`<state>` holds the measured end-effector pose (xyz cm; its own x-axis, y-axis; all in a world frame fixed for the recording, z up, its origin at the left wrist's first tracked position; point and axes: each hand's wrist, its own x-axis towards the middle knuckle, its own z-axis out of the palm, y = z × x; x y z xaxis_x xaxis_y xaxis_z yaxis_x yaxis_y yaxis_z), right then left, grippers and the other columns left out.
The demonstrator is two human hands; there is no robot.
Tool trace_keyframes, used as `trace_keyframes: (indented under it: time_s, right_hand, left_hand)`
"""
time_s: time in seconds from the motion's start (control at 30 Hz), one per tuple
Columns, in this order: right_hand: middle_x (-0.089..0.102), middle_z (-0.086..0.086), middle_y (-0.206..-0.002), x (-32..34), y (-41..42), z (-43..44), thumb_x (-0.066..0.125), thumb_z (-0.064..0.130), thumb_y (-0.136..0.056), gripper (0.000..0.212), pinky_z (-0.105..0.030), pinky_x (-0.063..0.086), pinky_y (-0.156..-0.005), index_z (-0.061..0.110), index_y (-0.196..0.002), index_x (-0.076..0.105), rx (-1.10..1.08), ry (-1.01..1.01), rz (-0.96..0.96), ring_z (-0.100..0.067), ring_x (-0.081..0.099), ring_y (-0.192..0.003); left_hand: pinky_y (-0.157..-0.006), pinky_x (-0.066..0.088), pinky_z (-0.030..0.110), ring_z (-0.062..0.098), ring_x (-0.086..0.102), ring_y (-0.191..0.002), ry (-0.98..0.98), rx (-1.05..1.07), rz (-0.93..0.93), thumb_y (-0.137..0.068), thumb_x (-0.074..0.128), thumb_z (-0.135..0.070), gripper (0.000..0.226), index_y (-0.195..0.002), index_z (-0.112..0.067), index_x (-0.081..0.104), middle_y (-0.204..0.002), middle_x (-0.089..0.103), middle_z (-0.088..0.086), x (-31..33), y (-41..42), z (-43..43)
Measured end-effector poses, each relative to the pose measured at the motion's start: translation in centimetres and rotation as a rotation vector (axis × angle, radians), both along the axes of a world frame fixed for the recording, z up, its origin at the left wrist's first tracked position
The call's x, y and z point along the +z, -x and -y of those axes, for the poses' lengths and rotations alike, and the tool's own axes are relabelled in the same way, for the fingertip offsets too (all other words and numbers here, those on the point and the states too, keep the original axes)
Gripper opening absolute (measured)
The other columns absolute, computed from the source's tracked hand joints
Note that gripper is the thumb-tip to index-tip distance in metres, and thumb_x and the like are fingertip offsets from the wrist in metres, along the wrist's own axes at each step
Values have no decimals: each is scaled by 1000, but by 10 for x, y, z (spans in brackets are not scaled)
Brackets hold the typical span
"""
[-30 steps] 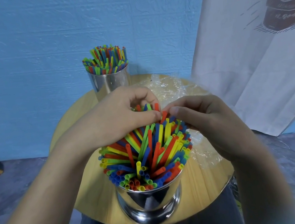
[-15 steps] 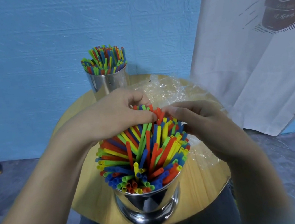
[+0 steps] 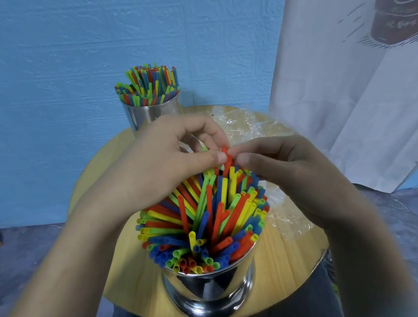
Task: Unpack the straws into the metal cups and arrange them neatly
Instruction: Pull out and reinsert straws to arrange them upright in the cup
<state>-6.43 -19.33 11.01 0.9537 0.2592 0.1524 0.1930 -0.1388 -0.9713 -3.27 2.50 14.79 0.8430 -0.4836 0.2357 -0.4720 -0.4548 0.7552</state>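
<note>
A shiny metal cup (image 3: 211, 291) stands at the near edge of the round wooden table (image 3: 125, 261), packed with red, yellow, green and blue straws (image 3: 203, 218) that fan out unevenly. A second metal cup (image 3: 152, 114) full of upright straws stands at the far edge. My left hand (image 3: 165, 161) hovers over the far side of the near bundle, thumb and fingers pinching the tip of a red straw (image 3: 226, 160). My right hand (image 3: 288, 174) comes in from the right, its fingertips curled onto the same straw tips.
Crumpled clear plastic wrapping (image 3: 249, 125) lies on the table's right side, partly under my right hand. A blue wall stands close behind the table, and a white printed banner (image 3: 363, 64) hangs at the right. My knees in dark trousers sit beneath the table's near edge.
The red straw tip has risen a little above the bundle between my fingers. Both hands stayed over the far side of the near cup, shifting slightly.
</note>
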Motion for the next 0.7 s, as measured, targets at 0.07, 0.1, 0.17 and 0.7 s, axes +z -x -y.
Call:
trace_keyframes:
  time_s: [0.07, 0.1, 0.17, 0.7]
  right_hand:
    - [79, -7, -103, 0, -1, 0, 64, 21, -100, 18, -62, 52, -98, 13, -108, 79, -6, 15, 11, -31, 72, -104]
    - [79, -8, -101, 1, -1, -1, 66, 24, -98, 19, -63, 52, -97, 13, -106, 79, -5, 16, 14, -33, 71, -103]
    - [78, -8, -97, 2, -2, -1, 67, 28, -92, 21, -62, 53, -95, 13, -100, 80, -8, 14, 21, -35, 70, -100]
    - [72, 2, -80, 12, 2, -19, 72, 25, -85, 11, -25, 51, -64, 16, -90, 74, -134, -271, 262, -10, 62, -70]
  left_hand:
    - [-77, 56, 34, 14, 67, -84, -7, -1, -6, -85, 81, -30, 9, -92, -30, 74, -84, 73, -13, -1, -1, 0]
    - [-78, 57, 37, 15, 67, -84, -11, -7, -7, -85, 80, -30, 9, -92, -30, 74, -84, 73, -13, 0, -1, 0]
    - [-79, 58, 41, 15, 67, -83, -16, -21, -2, -88, 80, -24, 9, -92, -30, 74, -82, 72, -12, 0, -1, 0]
    - [-84, 44, 28, 4, 64, -95, 55, 51, 161, -89, 75, -44, 7, -86, -37, 78, -86, 72, -22, 5, 11, 8]
